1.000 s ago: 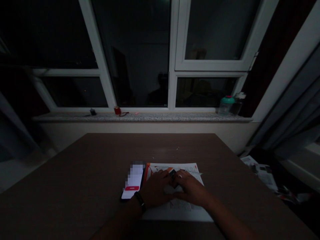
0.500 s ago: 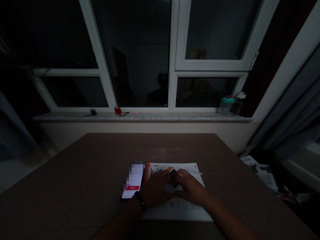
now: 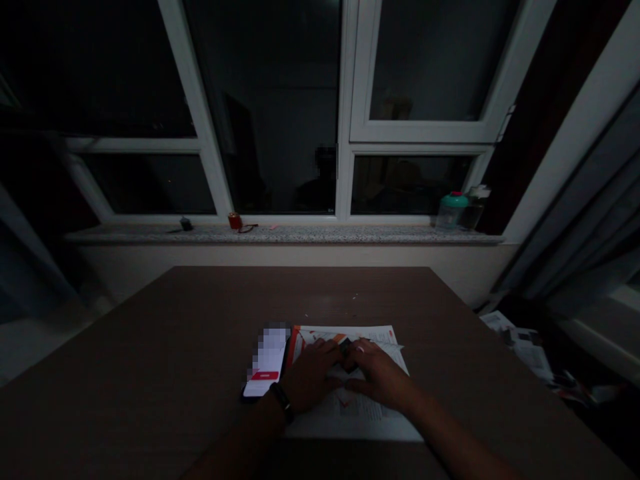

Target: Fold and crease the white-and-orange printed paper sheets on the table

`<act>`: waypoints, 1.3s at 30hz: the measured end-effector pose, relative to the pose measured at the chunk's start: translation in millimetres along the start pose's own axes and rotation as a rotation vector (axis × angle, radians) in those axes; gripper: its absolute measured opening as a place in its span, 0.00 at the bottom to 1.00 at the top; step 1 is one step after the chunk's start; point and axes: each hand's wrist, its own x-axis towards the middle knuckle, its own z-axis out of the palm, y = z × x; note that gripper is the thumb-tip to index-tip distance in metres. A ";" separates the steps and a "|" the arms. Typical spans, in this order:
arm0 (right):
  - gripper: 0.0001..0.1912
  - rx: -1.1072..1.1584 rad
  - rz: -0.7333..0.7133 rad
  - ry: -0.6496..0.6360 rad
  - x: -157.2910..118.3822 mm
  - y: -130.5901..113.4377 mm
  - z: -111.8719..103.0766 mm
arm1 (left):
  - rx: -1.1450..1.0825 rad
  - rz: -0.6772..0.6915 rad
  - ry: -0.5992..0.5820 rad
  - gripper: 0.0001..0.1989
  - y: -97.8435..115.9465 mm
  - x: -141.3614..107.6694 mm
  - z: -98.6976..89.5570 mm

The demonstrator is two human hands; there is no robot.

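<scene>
A printed paper sheet (image 3: 370, 427) with an orange-red edge lies on the brown table under both hands. My left hand (image 3: 313, 373), with a dark band at the wrist, has bent fingers on its left part, thumb pointing inward. From the right, my right hand (image 3: 377, 377) bends its fingers against the paper; something pale shows at one finger. Between the fingertips is a small dark patch (image 3: 346, 347), too dim to name. A thin paper point (image 3: 399, 347) juts past the right hand. A lit phone (image 3: 267, 360) lies left of the paper.
The table (image 3: 150, 360) reaches toward a window sill (image 3: 300, 233). On the sill stand a green-lidded bottle (image 3: 453, 210), a clear bottle (image 3: 475, 210), a small red item (image 3: 235, 221) and a small dark item (image 3: 186, 224). Papers (image 3: 525, 353) are piled right of the table.
The fingers have shifted slightly on the paper. Between the thumbs, a pale area has given way to a small orange-red mark on the print. The phone has stayed put.
</scene>
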 end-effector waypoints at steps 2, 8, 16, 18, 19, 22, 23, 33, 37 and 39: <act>0.15 -0.001 0.000 0.004 -0.5 -0.7 -0.3 | -0.008 0.010 0.010 0.12 0.5 -0.1 -0.4; 0.16 -0.017 0.000 0.004 -1.9 0.2 0.3 | -0.027 0.025 0.026 0.14 3.6 -2.6 -3.0; 0.17 -0.031 0.022 -0.019 -0.9 -2.8 -1.3 | -0.013 -0.009 -0.015 0.29 8.6 -4.2 -6.5; 0.16 -0.031 0.021 -0.013 -1.0 -3.7 -1.7 | -0.010 -0.012 -0.018 0.30 7.9 -4.4 -6.1; 0.17 -0.030 0.021 -0.011 -1.1 -3.9 -1.8 | -0.008 -0.015 -0.020 0.31 7.3 -4.6 -5.8; 0.17 -0.029 0.028 -0.009 -1.3 -4.1 -1.4 | -0.008 -0.022 -0.033 0.34 4.8 -5.6 -4.6; 0.18 -0.030 0.029 -0.009 -1.3 -4.1 -1.3 | -0.007 -0.024 -0.033 0.36 4.1 -5.9 -4.1; 0.10 -0.079 0.064 0.067 2.4 -3.3 1.3 | 0.001 -0.042 -0.032 0.41 0.4 -5.7 -0.7; 0.12 -0.074 0.066 0.077 3.3 -3.7 1.9 | -0.004 -0.010 -0.015 0.42 -2.2 -6.6 1.3; 0.12 -0.078 0.070 0.080 3.9 -5.8 1.8 | -0.005 -0.007 -0.017 0.43 -2.4 -6.7 1.5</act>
